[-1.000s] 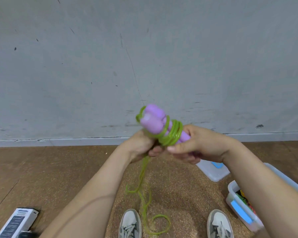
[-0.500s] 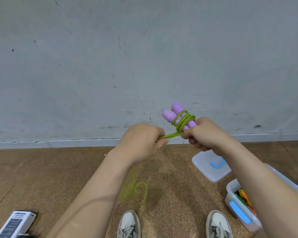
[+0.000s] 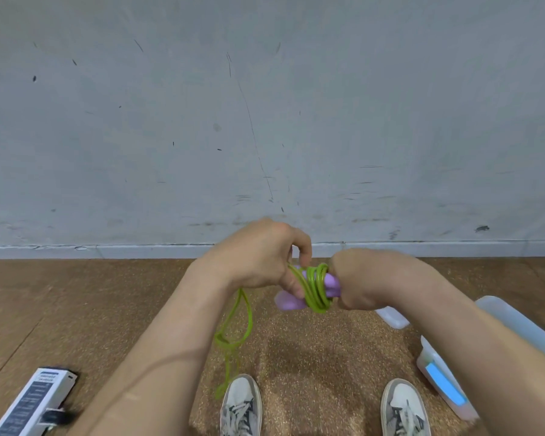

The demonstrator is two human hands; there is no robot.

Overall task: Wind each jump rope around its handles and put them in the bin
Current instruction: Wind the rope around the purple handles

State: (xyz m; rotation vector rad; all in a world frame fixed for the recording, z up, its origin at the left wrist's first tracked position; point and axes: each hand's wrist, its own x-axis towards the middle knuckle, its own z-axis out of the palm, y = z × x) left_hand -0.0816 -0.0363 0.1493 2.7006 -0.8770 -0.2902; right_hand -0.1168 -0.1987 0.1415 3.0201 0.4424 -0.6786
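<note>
- Two shoes [image 3: 241,404] stand on the floor [image 3: 107,309] at the bottom edge, with a box [image 3: 35,401] off to the left and the bin [image 3: 427,357] to the right.
- Loose green rope [image 3: 247,319] hangs in a loop from the left grip [image 3: 255,259] down toward the left shoe.
- Fingers curled, the left grip pinches the rope just beside the coils.
- The right grip [image 3: 362,281] is closed round one end of the purple handles [image 3: 288,302], which lie side by side with their free ends poking out under the left grip.
- Several coils wrap the handles between both grips.
- A lid [image 3: 392,317] lies behind the right forearm, before the wall [image 3: 265,121].
</note>
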